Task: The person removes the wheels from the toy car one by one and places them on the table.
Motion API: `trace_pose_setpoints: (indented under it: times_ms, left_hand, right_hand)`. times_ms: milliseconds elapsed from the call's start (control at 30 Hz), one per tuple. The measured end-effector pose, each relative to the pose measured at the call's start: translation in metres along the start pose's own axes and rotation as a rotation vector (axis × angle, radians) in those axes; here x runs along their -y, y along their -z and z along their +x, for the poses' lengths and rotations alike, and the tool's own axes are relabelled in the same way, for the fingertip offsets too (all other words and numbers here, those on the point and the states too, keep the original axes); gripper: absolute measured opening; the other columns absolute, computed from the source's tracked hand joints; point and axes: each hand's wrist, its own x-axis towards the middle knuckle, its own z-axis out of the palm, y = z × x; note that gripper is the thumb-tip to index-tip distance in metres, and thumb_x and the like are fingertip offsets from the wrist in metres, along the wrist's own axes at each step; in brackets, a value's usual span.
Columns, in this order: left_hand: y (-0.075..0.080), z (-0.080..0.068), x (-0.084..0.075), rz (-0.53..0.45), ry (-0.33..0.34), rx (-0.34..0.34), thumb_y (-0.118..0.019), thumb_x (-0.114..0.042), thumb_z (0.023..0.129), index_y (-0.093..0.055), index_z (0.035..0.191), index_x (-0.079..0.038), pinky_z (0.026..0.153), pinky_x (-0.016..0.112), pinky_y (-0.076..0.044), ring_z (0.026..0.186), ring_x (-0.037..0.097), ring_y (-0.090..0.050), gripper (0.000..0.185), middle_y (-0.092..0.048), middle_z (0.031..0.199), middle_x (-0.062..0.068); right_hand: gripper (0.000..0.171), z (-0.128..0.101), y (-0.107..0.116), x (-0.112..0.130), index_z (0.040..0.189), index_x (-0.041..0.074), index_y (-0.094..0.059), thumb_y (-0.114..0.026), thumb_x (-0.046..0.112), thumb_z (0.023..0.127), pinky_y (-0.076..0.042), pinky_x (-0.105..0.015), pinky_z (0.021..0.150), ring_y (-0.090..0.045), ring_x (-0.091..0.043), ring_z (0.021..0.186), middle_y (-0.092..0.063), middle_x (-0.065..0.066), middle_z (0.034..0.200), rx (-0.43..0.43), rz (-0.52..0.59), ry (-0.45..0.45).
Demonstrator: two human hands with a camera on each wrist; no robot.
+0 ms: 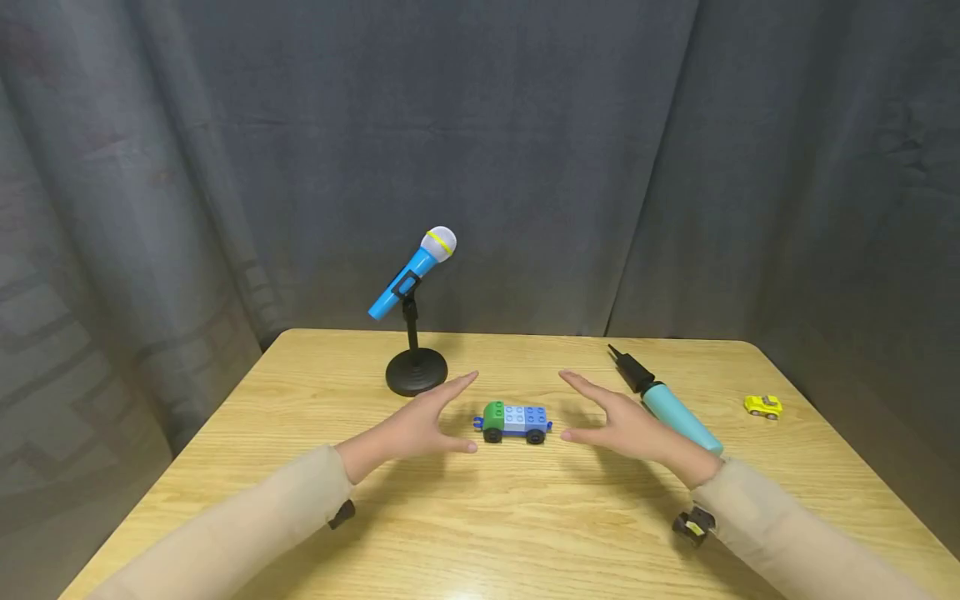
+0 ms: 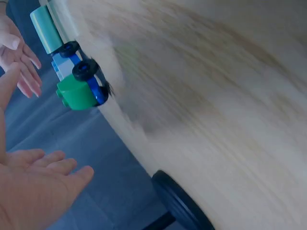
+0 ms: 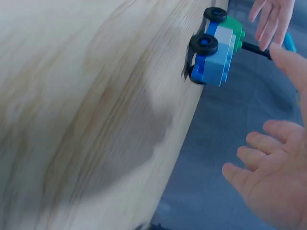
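Observation:
A toy car built of blocks, green at one end and light blue and blue along the rest, stands on black wheels in the middle of the table. To its left is my left hand, thumb and fingers spread apart and facing the car with a gap between. On the other side my right hand mirrors it, also spread and holding nothing. The left wrist view shows the car's green end beyond my left palm; in the right wrist view its blue end lies nearer.
A blue toy microphone tilts on a black stand at the back left. Behind my right hand lies a teal hand pump with a black nozzle. A small yellow toy car sits far right on the wooden table. Grey curtains surround it.

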Motion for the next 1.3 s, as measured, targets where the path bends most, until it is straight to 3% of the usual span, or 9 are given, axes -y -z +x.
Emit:
trace_pose_setpoints:
  times_ms: [133,233,333,533,733,1000,1300]
  left_hand:
    - [-0.008,0.007,-0.001,-0.097,0.032,-0.01,-0.082,-0.033,0.077,-0.027,0.154,-0.017,0.114,0.052,-0.029,0.145,0.031,-0.029,0.096,-0.031,0.158,0.006]
    - [-0.013,0.012,-0.002,-0.2,0.049,0.002,-0.082,-0.03,0.079,-0.03,0.152,-0.011,0.115,0.051,-0.029,0.144,0.033,-0.029,0.092,-0.034,0.156,0.008]
    - [-0.017,0.017,-0.002,-0.274,0.071,-0.006,-0.081,-0.026,0.079,-0.033,0.15,-0.007,0.114,0.049,-0.031,0.143,0.033,-0.032,0.087,-0.037,0.154,0.01]
    - [-0.027,0.028,0.0,-0.312,0.121,-0.068,-0.08,-0.023,0.08,-0.045,0.143,-0.006,0.105,0.045,-0.044,0.134,0.033,-0.045,0.073,-0.049,0.145,0.013]
    - [-0.032,0.035,-0.003,-0.279,0.152,-0.13,-0.078,-0.017,0.082,-0.059,0.129,-0.004,0.096,0.041,-0.051,0.119,0.03,-0.058,0.052,-0.061,0.13,0.011]
    - [-0.034,0.04,-0.004,-0.293,0.2,-0.153,-0.076,-0.008,0.082,-0.066,0.116,-0.004,0.086,0.034,-0.055,0.104,0.024,-0.064,0.035,-0.068,0.109,0.009]
    - [-0.033,0.04,-0.003,-0.28,0.196,-0.148,-0.076,-0.008,0.082,-0.067,0.112,-0.004,0.083,0.031,-0.055,0.099,0.022,-0.065,0.032,-0.069,0.105,0.008]
  right_hand:
    - [0.084,0.008,-0.005,-0.001,0.154,0.021,-0.027,-0.074,0.037,0.085,-0.033,-0.06,0.108,-0.031,-0.041,0.141,-0.03,-0.012,0.157,0.019,0.09,-0.029]
    - [0.081,0.013,-0.008,-0.003,0.153,0.011,-0.03,-0.074,0.026,0.086,-0.032,-0.06,0.109,-0.03,-0.043,0.141,-0.031,-0.017,0.156,0.039,0.176,-0.03]
    - [0.076,0.02,-0.011,-0.006,0.149,0.003,-0.034,-0.074,0.019,0.086,-0.039,-0.055,0.106,-0.035,-0.042,0.139,-0.036,-0.02,0.153,0.041,0.267,-0.051]
    - [0.067,0.032,-0.019,-0.009,0.14,-0.002,-0.046,-0.076,0.018,0.085,-0.051,-0.044,0.096,-0.054,-0.039,0.122,-0.054,-0.024,0.134,0.011,0.423,-0.161]
    - [0.061,0.039,-0.031,-0.013,0.134,-0.007,-0.05,-0.077,0.012,0.082,-0.056,-0.033,0.082,-0.062,-0.028,0.105,-0.059,-0.023,0.122,0.031,0.572,-0.234]
    - [0.046,0.045,-0.036,-0.007,0.12,-0.007,-0.057,-0.077,0.008,0.081,-0.054,-0.031,0.08,-0.064,-0.023,0.097,-0.061,-0.02,0.113,0.008,0.537,-0.244]
    - [0.038,0.046,-0.039,-0.007,0.113,-0.001,-0.064,-0.079,0.009,0.079,-0.05,-0.028,0.075,-0.061,-0.018,0.087,-0.064,-0.012,0.102,0.011,0.521,-0.316]
